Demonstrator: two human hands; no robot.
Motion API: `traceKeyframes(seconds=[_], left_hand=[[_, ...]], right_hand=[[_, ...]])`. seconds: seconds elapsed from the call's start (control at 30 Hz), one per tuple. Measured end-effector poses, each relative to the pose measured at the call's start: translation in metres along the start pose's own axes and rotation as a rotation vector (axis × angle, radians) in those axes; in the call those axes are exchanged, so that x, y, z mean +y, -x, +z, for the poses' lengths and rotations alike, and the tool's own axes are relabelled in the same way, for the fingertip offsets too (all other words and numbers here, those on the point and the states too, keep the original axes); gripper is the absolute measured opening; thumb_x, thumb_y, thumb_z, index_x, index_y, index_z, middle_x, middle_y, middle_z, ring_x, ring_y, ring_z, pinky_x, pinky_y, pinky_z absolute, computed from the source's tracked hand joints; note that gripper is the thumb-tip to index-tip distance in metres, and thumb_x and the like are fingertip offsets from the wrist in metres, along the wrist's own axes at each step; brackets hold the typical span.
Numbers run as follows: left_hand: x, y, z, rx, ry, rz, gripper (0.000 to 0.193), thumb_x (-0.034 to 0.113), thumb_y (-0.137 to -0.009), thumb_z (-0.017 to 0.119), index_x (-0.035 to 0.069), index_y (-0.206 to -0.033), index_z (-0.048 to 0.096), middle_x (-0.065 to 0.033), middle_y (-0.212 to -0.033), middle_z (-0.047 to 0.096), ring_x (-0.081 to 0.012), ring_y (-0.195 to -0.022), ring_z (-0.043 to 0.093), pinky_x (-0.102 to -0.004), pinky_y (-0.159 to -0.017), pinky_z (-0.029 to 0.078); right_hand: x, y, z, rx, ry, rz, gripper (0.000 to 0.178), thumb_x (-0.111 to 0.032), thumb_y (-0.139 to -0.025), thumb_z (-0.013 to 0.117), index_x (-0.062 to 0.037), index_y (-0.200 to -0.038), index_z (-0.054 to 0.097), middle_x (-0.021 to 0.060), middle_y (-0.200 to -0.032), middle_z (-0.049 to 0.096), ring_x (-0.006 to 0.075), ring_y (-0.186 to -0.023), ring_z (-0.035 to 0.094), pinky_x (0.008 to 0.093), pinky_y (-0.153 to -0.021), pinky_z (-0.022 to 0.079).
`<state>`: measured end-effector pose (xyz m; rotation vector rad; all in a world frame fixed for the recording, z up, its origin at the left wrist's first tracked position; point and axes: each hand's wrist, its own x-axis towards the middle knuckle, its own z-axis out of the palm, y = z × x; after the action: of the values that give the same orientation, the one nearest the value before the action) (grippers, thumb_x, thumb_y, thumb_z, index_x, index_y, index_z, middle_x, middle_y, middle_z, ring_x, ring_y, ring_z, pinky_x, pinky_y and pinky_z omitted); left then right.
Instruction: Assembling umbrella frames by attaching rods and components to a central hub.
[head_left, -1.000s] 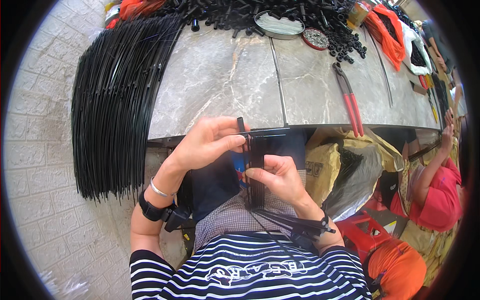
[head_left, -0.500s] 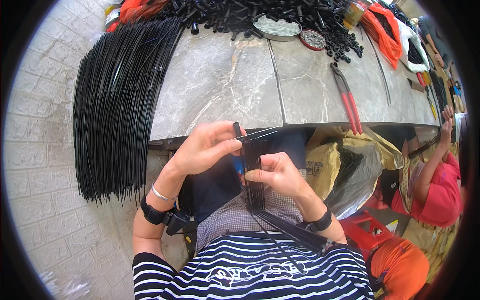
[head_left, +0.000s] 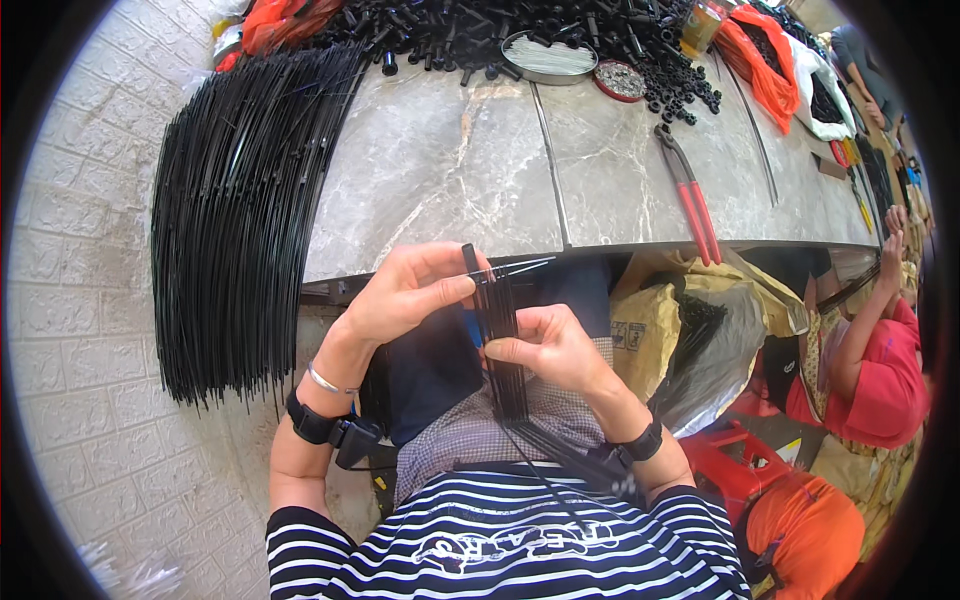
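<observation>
we see two bare hands just in front of the edge of a grey stone table (head_left: 440, 170). the left hand (head_left: 400, 295) is curled, and its thumb and fingers pinch the top of a bunch of thin black rods (head_left: 500, 340). the right hand (head_left: 550, 345) is closed around the same bunch a bit lower, at about 4 o'clock from the left hand. the bunch stands almost straight up between the hands, over the lap, and its lower end runs down toward the striped shirt (head_left: 500, 550). a few thin tips poke out sideways at the top, toward 3 o'clock.

each wrist has a black band. the left wrist has a thin silver bangle (head_left: 325, 382) too.

at 10 o'clock from the hands a big heap of long black rods (head_left: 240, 210) hangs over the left end of the table. at 12 o'clock, far back on the table, lies a pile of small black tube pieces (head_left: 500, 35) and a round tin (head_left: 548, 55). at 2 o'clock lie pliers with red handles (head_left: 690, 190). at 3 o'clock, another person in a red shirt (head_left: 885, 370) is close by, next to a yellow bag (head_left: 650, 335).
</observation>
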<state>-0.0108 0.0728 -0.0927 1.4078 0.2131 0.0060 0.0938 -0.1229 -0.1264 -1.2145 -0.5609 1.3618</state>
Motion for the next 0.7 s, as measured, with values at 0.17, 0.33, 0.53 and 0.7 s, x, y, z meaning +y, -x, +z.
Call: traceKeyframes(seconds=[0.17,0.33,0.53,0.7], left_hand=[[-0.004,0.005,0.002,0.006,0.051,0.011,0.029,0.012,-0.091,0.061,-0.004,-0.115,0.058,-0.0088,-0.109,0.063,-0.0134,-0.102,0.059,-0.0276,-0.089,0.047],[-0.001,0.010,0.019,0.144,-0.002,0.053,0.030,0.008,-0.092,0.058,-0.005,-0.119,0.057,-0.0086,-0.110,0.063,-0.0142,-0.102,0.059,-0.0282,-0.089,0.048],[-0.010,0.014,0.022,0.224,-0.052,0.080,0.030,0.007,-0.093,0.056,-0.005,-0.120,0.057,-0.0093,-0.112,0.063,-0.0146,-0.103,0.059,-0.0291,-0.091,0.047],[-0.013,0.017,0.022,0.221,0.032,0.096,0.029,0.006,-0.092,0.056,-0.006,-0.119,0.057,-0.0095,-0.112,0.063,-0.0142,-0.104,0.059,-0.0290,-0.092,0.047]], right_hand=[[0.002,0.002,0.003,0.043,0.048,-0.045,0.014,-0.006,-0.083,0.069,0.0038,-0.093,0.070,0.0026,-0.081,0.069,0.0073,-0.074,0.062,0.0238,-0.068,0.051],[0.005,0.001,0.004,0.062,0.066,-0.050,0.014,-0.006,-0.083,0.069,0.0039,-0.093,0.070,0.0021,-0.081,0.069,0.0067,-0.073,0.061,0.0238,-0.066,0.050],[0.004,-0.004,-0.003,-0.013,-0.046,0.044,0.013,-0.007,-0.083,0.070,0.0017,-0.093,0.071,0.0034,-0.081,0.070,0.0070,-0.072,0.062,0.0230,-0.065,0.050],[0.000,-0.003,0.000,-0.071,-0.155,0.136,0.012,-0.007,-0.083,0.070,0.0006,-0.093,0.071,0.0052,-0.082,0.070,0.0084,-0.071,0.063,0.0227,-0.065,0.050]])
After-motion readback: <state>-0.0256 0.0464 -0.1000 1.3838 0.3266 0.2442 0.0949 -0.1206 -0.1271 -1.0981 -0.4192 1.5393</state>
